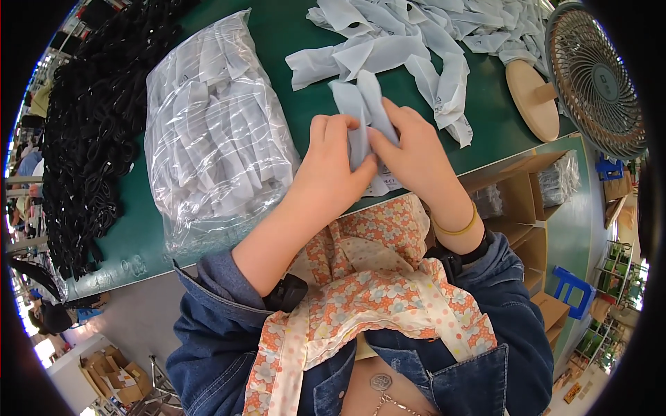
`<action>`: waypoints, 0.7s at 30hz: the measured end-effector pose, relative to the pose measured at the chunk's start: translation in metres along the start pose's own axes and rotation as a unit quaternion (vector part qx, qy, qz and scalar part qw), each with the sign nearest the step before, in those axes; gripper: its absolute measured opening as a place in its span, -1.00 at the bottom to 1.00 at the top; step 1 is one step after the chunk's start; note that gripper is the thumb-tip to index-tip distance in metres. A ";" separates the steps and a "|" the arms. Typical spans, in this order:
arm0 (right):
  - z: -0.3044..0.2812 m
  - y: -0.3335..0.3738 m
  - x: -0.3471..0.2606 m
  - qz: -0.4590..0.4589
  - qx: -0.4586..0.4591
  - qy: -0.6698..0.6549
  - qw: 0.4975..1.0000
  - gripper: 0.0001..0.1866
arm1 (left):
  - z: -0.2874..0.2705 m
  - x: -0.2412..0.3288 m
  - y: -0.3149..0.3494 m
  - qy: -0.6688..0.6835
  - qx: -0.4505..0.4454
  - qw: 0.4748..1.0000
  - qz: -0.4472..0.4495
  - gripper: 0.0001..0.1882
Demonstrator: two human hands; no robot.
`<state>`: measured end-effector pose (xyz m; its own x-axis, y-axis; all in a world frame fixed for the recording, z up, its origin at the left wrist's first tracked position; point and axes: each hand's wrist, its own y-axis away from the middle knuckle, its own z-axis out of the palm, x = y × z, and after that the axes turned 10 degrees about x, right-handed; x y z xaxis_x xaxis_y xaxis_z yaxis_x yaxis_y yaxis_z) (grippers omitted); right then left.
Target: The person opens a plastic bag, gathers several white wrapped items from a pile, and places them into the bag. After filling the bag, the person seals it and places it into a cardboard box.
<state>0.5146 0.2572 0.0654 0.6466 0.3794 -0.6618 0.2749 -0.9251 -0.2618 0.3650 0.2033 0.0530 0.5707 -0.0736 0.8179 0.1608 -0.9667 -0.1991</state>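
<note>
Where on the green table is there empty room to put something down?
Bare green table shows between the clear bag of white pieces and the loose white strips. A thinner strip runs along the near edge under the bag. The left is crowded with black cords, the right with a fan.

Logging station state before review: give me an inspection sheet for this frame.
Surface: green table, mostly covered.
Job's things: pale grey fabric strips pinched upright between both hands over the table's near edge; loose pile of strips behind them.
Clutter: clear bag of folded strips at left; black cords heaped far left; fan on a round wooden base at right.
Hands: left hand and right hand both closed on the strips.
Cables: nothing seen.
Surroundings: cardboard boxes below the table at right; blue stool; more boxes on the floor lower left.
</note>
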 end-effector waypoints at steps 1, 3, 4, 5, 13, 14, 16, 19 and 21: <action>0.000 -0.001 -0.001 0.010 -0.012 -0.048 0.999 -0.60 | 0.000 -0.001 0.001 0.009 0.013 1.000 0.018 -0.47; 0.001 0.003 0.004 0.025 -0.012 -0.118 0.993 -0.60 | 0.001 -0.002 0.000 0.029 0.037 0.997 0.053 -0.46; 0.001 0.006 0.009 0.039 -0.012 -0.190 0.981 -0.60 | 0.001 -0.001 -0.002 0.031 0.035 0.997 0.055 -0.46; 0.000 0.008 0.012 0.053 -0.013 -0.260 0.964 -0.61 | 0.001 0.000 -0.004 -0.006 0.029 0.995 0.094 -0.48; -0.034 0.001 0.034 -0.156 0.183 0.295 0.925 -0.63 | 0.006 0.006 -0.010 -0.112 -0.001 0.979 0.169 -0.69; -0.038 -0.002 0.040 -0.155 0.184 0.298 0.924 -0.63 | 0.006 0.006 -0.010 -0.118 0.003 0.978 0.171 -0.70; -0.045 -0.011 0.054 -0.101 0.185 0.324 0.922 -0.65 | 0.006 0.007 -0.010 -0.120 0.008 0.977 0.177 -0.71; -0.047 -0.011 0.060 -0.074 0.169 0.332 0.925 -0.67 | 0.005 0.006 -0.009 -0.092 0.010 0.979 0.182 -0.71; -0.043 -0.010 0.056 -0.073 0.127 0.308 0.940 -0.69 | 0.006 0.003 -0.010 -0.093 0.018 0.978 0.187 -0.70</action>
<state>0.5783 0.2882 0.0610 0.9264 0.3650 -0.0931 0.2643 -0.8060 -0.5297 0.3698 0.2147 0.0540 0.7305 -0.3716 0.5729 -0.0604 -0.8708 -0.4878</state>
